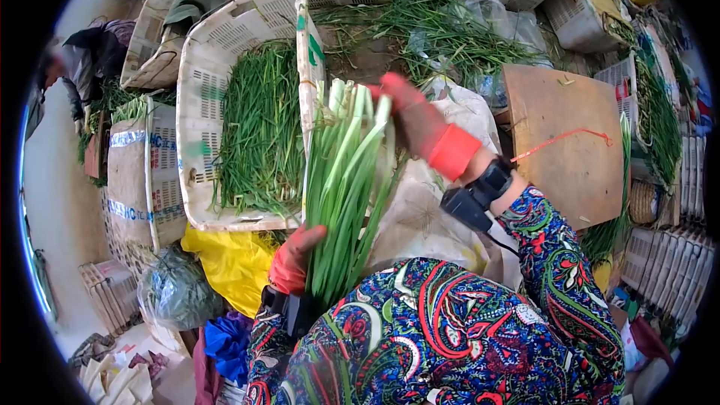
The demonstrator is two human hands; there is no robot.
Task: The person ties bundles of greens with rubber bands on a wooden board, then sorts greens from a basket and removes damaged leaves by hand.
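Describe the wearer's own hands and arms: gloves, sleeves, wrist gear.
Right hand: red glove with darker patches, bright red-orange cuff; black wrist strap with a black box and a thin cable. Left hand: also a red glove; black wrist gear, partly hidden. Both sleeves: dark blue paisley print with red, green and white. No readable markings.

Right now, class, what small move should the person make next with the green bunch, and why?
Probably use the right hand to even up the pale ends: they stand at uneven heights and that hand is already beside them, while the left hand holds the green bunch lower down, which should steady it.
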